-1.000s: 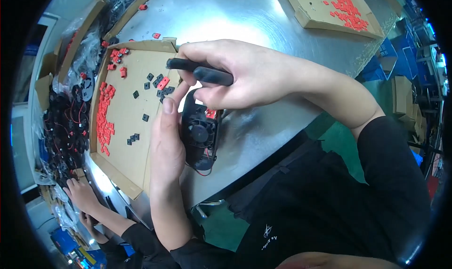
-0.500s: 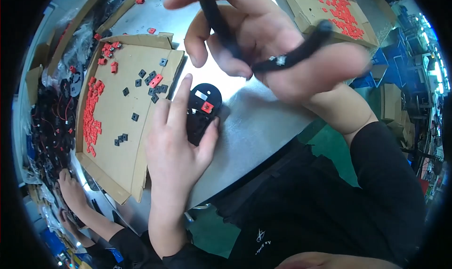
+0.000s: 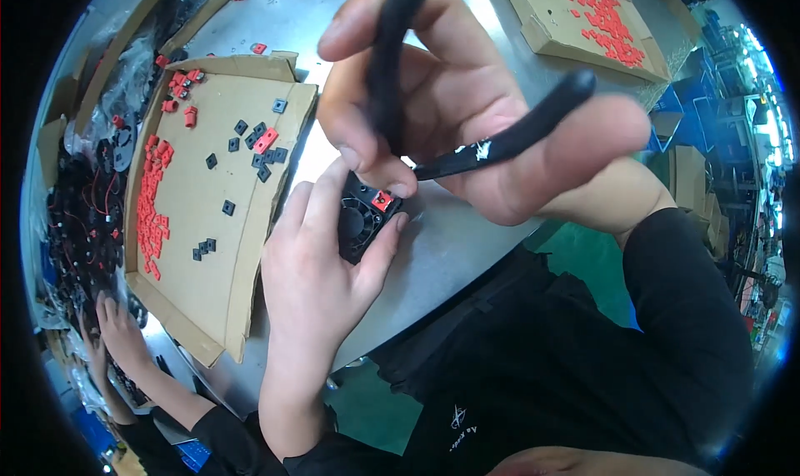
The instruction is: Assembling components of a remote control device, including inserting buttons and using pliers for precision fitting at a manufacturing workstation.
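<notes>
My left hand (image 3: 308,263) is closed around a black housing (image 3: 357,222) on the metal table, thumb on its right side and fingers at its left. A fan-like disc shows in its face, and a small red square piece (image 3: 383,201) sits near its upper right. My right hand (image 3: 475,117) hangs just above, closed on pliers (image 3: 533,127) with two spread black handles. The pliers' jaws are hidden behind the fingers. Right fingertips reach the housing's far edge; whether they touch the red piece I cannot tell.
Left of my hand lies a shallow cardboard tray (image 3: 212,301) with red pieces (image 3: 150,213) and small black square pieces (image 3: 228,207). Another cardboard tray (image 3: 540,34) with red pieces stands at the far right. A co-worker's hands (image 3: 125,338) are at the lower left, near tangled wires.
My right hand has come down and nearer with the pliers, toward the housing. The housing now shows its fan-like face and has shifted slightly right under my left hand.
</notes>
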### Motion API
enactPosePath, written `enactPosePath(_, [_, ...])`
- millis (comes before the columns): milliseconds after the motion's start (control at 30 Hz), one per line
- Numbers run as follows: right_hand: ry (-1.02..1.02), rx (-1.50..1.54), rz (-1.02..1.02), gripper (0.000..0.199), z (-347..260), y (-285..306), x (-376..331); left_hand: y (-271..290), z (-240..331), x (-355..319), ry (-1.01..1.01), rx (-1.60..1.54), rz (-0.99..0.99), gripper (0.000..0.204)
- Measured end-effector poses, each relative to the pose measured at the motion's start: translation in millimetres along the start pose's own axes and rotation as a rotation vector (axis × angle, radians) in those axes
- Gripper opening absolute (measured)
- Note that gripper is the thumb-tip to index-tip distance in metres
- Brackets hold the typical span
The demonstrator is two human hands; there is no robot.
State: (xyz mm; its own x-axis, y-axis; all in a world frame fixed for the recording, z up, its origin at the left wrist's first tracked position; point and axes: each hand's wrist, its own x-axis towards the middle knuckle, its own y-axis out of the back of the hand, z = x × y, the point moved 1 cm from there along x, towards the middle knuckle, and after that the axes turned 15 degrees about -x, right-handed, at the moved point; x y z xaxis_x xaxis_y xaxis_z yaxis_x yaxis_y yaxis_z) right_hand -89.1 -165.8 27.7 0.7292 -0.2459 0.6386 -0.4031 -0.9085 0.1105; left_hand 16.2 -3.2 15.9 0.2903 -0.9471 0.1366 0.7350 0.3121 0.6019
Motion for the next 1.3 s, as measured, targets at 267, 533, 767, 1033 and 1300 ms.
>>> enactPosePath(267, [0.194, 0.186, -0.02, 0.09, 24.7, -7.0, -3.4, -0.3, -2.0, 1.5, -0.079, 0.024, 0.013, 0.04])
enactPosePath(533, [-0.104, 0.257, 0.012, 0.087, 7.0, -20.7, -14.8, -3.1, 0.2, -2.2, -0.1, 0.032, 0.018, 0.037])
enactPosePath(767, [0.037, 0.115, 0.027, 0.081, 10.7, -17.4, -13.4, -2.9, 8.8, -2.5, -0.041, -0.016, 0.061, 0.037])
enactPosePath(1033, [0.262, -0.08, 0.031, 0.074, 12.4, 7.1, 5.3, -2.6, -5.8, -6.3, -0.011, -0.088, 0.026, 0.072])
enactPosePath(1300, [0.165, -0.56, 0.011, 0.045, -1.3, 20.9, 15.4, 13.2, -8.1, 0.7, 0.114, -0.607, -0.058, 0.078])
